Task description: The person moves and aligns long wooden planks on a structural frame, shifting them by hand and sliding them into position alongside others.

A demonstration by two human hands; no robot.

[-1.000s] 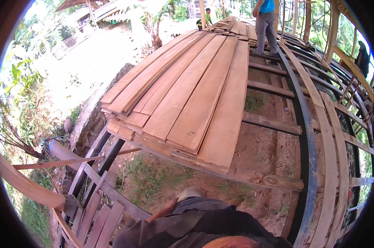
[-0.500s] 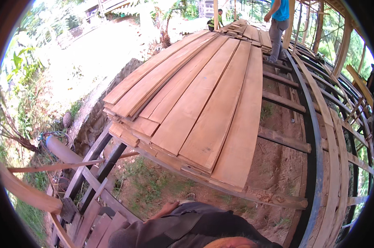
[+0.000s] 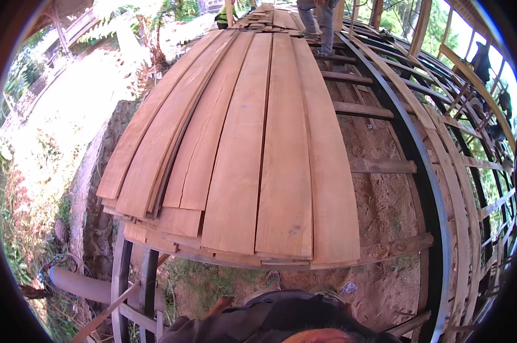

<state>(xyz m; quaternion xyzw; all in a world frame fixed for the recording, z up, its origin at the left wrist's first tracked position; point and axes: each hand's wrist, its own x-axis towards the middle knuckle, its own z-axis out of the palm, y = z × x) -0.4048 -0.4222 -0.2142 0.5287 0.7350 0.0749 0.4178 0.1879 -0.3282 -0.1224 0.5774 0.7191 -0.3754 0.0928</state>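
Note:
A wide stack of planks [image 3: 287,148] lies lengthwise before me on a timber frame, its near ends uneven and overlapping. Next to my body, short of the stack's near edge, my left hand [image 3: 219,305] hangs low; its fingers are too hidden to read. On the other side a sliver of skin, probably my right hand [image 3: 350,311], shows beside my trousers, fingers out of sight. Neither hand touches the planks. One of my feet [image 3: 274,279] stands on the dirt below the plank ends.
Open floor joists [image 3: 384,166] cross bare soil on the right, beside a long dark beam [image 3: 427,166]. A large pipe [image 3: 87,284] and dark posts [image 3: 121,280] stand at the lower left. Two people are at the far end, one in grey trousers [image 3: 327,28] by the stack.
My view has swung to the right, so the planks now run nearly straight ahead. The sliver of skin on my right has come into sight. The planks look undisturbed.

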